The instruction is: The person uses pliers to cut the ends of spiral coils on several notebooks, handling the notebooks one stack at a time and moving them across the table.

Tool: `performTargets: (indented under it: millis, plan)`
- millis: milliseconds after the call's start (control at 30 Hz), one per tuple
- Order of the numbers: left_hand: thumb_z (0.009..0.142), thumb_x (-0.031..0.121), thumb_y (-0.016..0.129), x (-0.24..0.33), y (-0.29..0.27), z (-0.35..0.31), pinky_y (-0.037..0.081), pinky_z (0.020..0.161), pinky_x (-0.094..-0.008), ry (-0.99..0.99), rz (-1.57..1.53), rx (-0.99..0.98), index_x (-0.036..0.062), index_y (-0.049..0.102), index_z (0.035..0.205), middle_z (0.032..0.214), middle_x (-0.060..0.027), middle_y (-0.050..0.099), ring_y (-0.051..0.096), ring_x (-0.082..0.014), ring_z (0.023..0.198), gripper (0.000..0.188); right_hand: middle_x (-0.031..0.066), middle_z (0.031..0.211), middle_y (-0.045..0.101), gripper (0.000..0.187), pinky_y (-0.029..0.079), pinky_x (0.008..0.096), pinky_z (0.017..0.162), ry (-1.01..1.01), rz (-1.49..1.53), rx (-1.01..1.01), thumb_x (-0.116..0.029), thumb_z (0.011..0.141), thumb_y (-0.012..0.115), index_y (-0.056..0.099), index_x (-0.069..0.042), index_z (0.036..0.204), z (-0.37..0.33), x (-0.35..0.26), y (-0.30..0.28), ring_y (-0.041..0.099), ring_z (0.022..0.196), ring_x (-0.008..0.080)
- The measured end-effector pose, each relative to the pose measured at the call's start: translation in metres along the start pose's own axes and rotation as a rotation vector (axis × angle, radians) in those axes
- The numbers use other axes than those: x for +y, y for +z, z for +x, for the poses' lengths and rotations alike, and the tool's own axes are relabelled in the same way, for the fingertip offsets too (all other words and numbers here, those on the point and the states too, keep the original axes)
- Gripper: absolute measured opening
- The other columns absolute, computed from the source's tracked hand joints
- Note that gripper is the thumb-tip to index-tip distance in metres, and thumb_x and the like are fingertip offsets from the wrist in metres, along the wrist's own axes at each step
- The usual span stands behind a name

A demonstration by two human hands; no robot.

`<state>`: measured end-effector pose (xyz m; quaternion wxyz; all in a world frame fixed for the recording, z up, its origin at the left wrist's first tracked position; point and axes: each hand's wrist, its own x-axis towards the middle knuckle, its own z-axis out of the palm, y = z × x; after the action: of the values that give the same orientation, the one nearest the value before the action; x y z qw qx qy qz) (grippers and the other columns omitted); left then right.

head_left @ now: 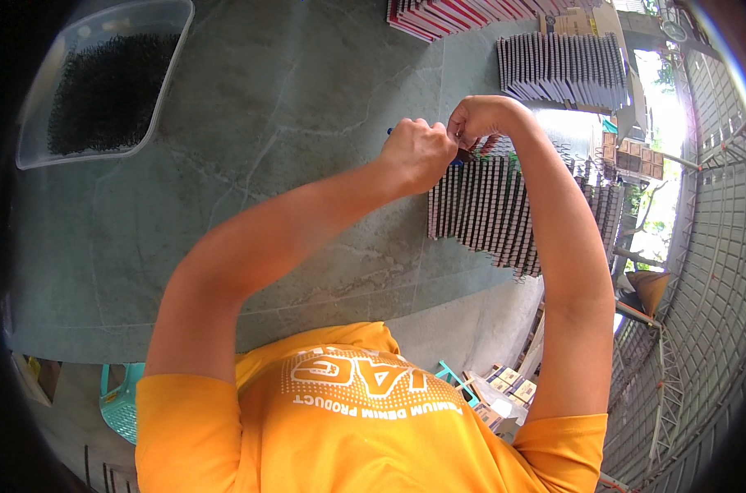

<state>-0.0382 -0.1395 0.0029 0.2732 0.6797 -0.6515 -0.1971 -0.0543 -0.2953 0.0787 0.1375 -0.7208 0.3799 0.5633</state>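
Observation:
My left hand (421,156) is closed in a fist at the far left corner of a stack of spiral-bound notebooks (480,205). Blue ends of a tool poke out on either side of this fist; its kind is hidden by the fingers. Touching or nearly touching it, my right hand (481,119) bends in from the right with thumb and fingers pinched together. What the pinch holds, if anything, is too small to make out. Loose wire coil ends, some red and green, stick up along the stack's far edge beneath my right wrist.
A clear plastic tub (155,123) of black coils stands at the far left of the grey marbled table (307,246). Farther right are another row of spiral notebooks (562,70) and red-and-white books (463,15). A turquoise plastic chair (122,403) sits below the near edge.

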Motion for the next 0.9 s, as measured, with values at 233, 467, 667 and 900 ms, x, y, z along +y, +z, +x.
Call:
performTargets:
  millis: [233, 467, 667, 900]
  plan:
    - [0.07, 0.016, 0.07, -0.001, 0.002, -0.013, 0.044, 0.075, -0.0372, 0.046, 0.071, 0.208, 0.0023, 0.058, 0.11, 0.09, -0.0075, 0.059, 0.058, -0.0233, 0.086, 0.044, 0.008, 0.097, 0.066, 0.027, 0.06, 0.0379, 0.073, -0.03, 0.038, -0.054, 0.002, 0.077, 0.067, 0.066, -0.004, 0.103, -0.003, -0.002, -0.002, 0.063, 0.091, 0.0198]
    - [0.073, 0.011, 0.063, 0.0, -0.001, -0.01, 0.044, 0.077, -0.0371, 0.098, 0.122, 0.246, 0.0043, 0.065, 0.097, 0.092, -0.0068, 0.062, 0.06, -0.0208, 0.085, 0.025, 0.0076, 0.099, 0.065, 0.03, 0.06, 0.0374, 0.073, 0.028, 0.063, -0.05, 0.003, 0.075, 0.066, 0.064, -0.003, 0.104, -0.006, -0.004, -0.003, 0.062, 0.092, 0.0191]
    - [0.071, 0.012, 0.067, -0.001, 0.0, -0.006, 0.047, 0.068, -0.034, 0.038, -0.031, 0.085, 0.0022, 0.059, 0.1, 0.078, -0.0083, 0.058, 0.06, -0.0247, 0.074, 0.032, 0.009, 0.102, 0.065, 0.034, 0.06, 0.0366, 0.071, 0.023, 0.014, -0.12, 0.005, 0.075, 0.067, 0.064, -0.004, 0.107, -0.008, -0.006, -0.006, 0.063, 0.094, 0.0203]
    - [0.072, 0.017, 0.067, -0.001, -0.006, -0.021, 0.046, 0.076, -0.0398, 0.023, 0.067, 0.258, 0.005, 0.06, 0.095, 0.086, -0.0078, 0.059, 0.059, -0.0235, 0.086, 0.027, 0.012, 0.095, 0.065, 0.033, 0.06, 0.0324, 0.066, -0.018, -0.019, -0.078, 0.01, 0.072, 0.066, 0.063, 0.002, 0.104, -0.005, 0.0, -0.007, 0.066, 0.082, 0.0214]
